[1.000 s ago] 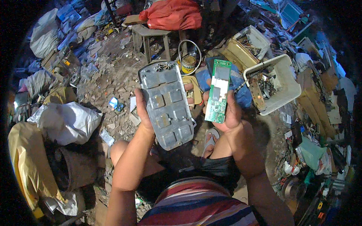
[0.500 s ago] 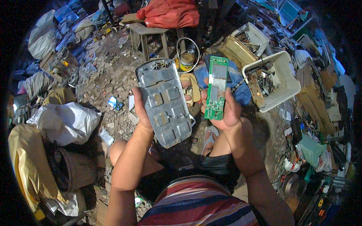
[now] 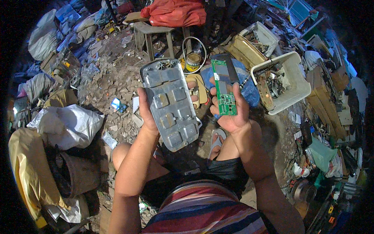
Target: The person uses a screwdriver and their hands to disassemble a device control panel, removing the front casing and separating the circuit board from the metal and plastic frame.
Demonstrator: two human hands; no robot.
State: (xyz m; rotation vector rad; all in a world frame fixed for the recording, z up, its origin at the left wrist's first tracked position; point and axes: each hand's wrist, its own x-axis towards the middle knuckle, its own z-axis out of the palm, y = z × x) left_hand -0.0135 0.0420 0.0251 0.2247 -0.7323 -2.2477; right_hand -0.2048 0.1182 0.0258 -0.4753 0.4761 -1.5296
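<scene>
My left hand (image 3: 147,113) is wrapped round a grey metal casing (image 3: 179,111) with rounded corners and several raised square pads. Its thumb lies along the left edge, and fingertips show at the right edge. In my right hand (image 3: 237,111) I grip a long green circuit board (image 3: 226,98), tilted with its top to the left. Grey pads cover its upper part, and small components crowd the lower end. A dark flat strip (image 3: 230,70) shows just behind the board; I cannot tell if it is held too. The casing and board are apart.
A pale plastic bin (image 3: 298,87) with metal scraps stands to the right, near a yellowish box (image 3: 246,51). Ahead are a stool (image 3: 160,29) with a red sack (image 3: 175,13) and a yellow can (image 3: 193,62). A white sack (image 3: 74,124) and a dark bucket (image 3: 83,175) sit left.
The circuit board has turned, its top tipping left and its lower end moving up and right. More of the dark strip shows behind it. The casing has hardly moved.
</scene>
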